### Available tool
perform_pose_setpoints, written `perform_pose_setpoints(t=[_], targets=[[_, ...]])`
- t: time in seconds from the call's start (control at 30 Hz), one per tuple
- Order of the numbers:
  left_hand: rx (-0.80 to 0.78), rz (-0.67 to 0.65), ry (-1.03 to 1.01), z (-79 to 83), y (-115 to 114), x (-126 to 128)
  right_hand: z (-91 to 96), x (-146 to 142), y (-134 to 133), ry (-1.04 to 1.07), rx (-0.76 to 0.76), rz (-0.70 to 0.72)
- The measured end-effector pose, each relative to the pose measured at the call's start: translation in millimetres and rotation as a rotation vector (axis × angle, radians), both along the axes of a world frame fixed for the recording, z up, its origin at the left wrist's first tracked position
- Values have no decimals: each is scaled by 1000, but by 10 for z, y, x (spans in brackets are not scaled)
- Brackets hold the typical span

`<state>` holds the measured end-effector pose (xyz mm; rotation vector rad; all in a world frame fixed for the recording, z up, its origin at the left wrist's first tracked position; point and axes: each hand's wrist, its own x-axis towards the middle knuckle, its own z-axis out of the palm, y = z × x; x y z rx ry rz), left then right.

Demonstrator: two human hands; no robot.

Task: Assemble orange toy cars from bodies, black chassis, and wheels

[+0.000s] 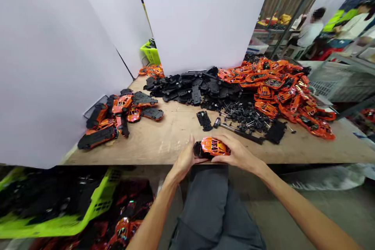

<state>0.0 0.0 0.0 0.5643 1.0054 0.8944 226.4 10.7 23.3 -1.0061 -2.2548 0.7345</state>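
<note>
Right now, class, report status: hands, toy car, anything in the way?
Left hand, right hand: both gripping toy car, near table edge. Hammer just beyond, not touching.

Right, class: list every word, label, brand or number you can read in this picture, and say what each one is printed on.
No text can be read.
The orange toy car, held by the left hand and right hand, shows only pale markings, too small to read.
The white boards, green crate and hammer show no lettering.

One hammer (235, 129), two green crates (151, 54) (98, 208), one held car (215, 146).
</note>
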Motion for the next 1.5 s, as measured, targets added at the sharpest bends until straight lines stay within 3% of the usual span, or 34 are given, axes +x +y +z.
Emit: perform_pose_setpoints(t=[0.2,0.5,0.7,0.9,1.0,1.13,1.23,1.4,1.5], targets=[[67,-70,-30,44,-29,-1,-209,-199,-50,41,71,-39],[172,41,138,-114,-100,32,-212,-283,-47,-151,56,22],[128,37,120,-146,-104,30,-278,-321,-103,-307,163,-18],[144,159,301,-165,-83,104,-420,-445,-174,-467,265,-148],[144,150,258,-139,-74,110,-380,-471,-185,-476,269,-140],[170,134,152,-83,-116,91,-181,-292,-134,-398,190,-65],[241,174,113,-83,-168,90,-93,-43,-84,-205,4,-53],[390,82,70,-137,-53,93,-293,201,-60,324,-362,-224],[547,-118,275,-123,104,70,-403,240,-58,369,-337,-270]])
